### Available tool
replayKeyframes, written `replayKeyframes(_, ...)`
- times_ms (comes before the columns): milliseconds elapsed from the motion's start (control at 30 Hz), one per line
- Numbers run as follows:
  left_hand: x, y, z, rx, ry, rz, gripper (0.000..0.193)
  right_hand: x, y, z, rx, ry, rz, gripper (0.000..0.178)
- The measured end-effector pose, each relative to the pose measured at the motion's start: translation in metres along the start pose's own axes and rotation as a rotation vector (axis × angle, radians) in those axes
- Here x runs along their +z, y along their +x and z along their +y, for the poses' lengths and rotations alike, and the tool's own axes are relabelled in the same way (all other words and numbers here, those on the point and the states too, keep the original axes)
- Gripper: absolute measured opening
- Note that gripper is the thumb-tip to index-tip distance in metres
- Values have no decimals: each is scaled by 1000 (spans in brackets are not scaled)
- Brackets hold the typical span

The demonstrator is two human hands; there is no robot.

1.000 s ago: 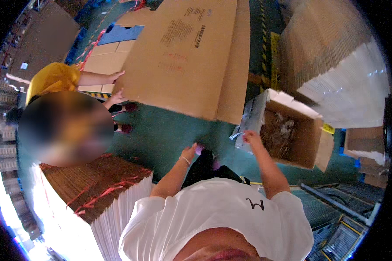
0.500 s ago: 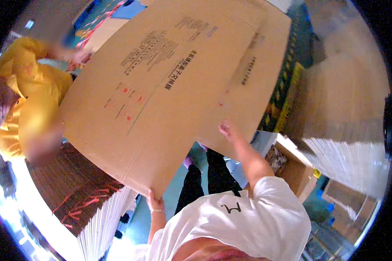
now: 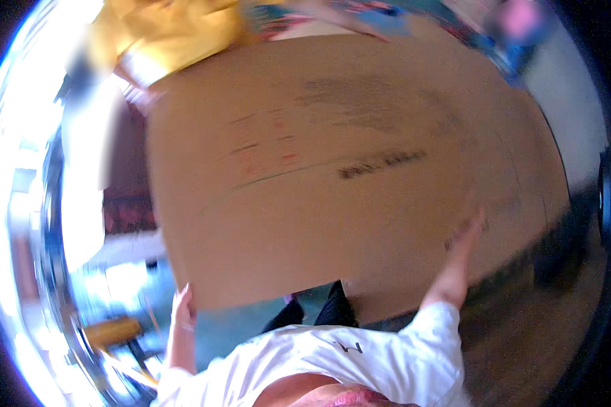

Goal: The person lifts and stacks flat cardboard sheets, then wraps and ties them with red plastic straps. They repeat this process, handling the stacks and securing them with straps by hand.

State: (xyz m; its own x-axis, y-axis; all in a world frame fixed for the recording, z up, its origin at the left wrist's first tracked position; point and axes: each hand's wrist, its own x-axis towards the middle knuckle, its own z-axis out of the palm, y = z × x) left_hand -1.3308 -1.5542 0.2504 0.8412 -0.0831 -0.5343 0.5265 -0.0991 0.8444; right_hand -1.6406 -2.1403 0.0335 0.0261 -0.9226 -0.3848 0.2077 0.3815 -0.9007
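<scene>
Head view was heavily motion-blurred. Largest thing: a flattened brown cardboard box sheet [image 3: 346,183] with dark and red print marks, raised and filling most of the frame in front of the person. Above the sheet's top left corner a co-worker in a yellow top [image 3: 163,30] was at its far edge; whether they gripped it I could not tell. Below the sheet's lower edge showed the person's own white shirt [image 3: 332,359] and dark trousers. Left of the sheet, a bright washed-out area and a yellow object low down, too blurred to name.

Right hand [image 3: 465,237] lay flat on the sheet near its lower right part, fingers stretched out and pressed to the face. Left hand [image 3: 182,305] sat at the sheet's lower left corner, seemingly holding the edge; finger spread too blurred to tell.

Judgement: to handle it well, keep both hands wide apart at the near edge, palms supporting, so the big sheet would not fold or twist; move in step with the co-worker at the far edge.
</scene>
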Motion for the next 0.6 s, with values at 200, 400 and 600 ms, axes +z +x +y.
replayKeyframes(200,-22,-21,10,22,1,-48,61,-22,0,15,112,-5,21,61)
replayKeyframes(400,-77,-52,73,138,66,15,59,6,-59,1,174,131,127,56)
replayKeyframes(600,-181,-50,104,316,71,241,57,79,-137,34,369,257,67,52)
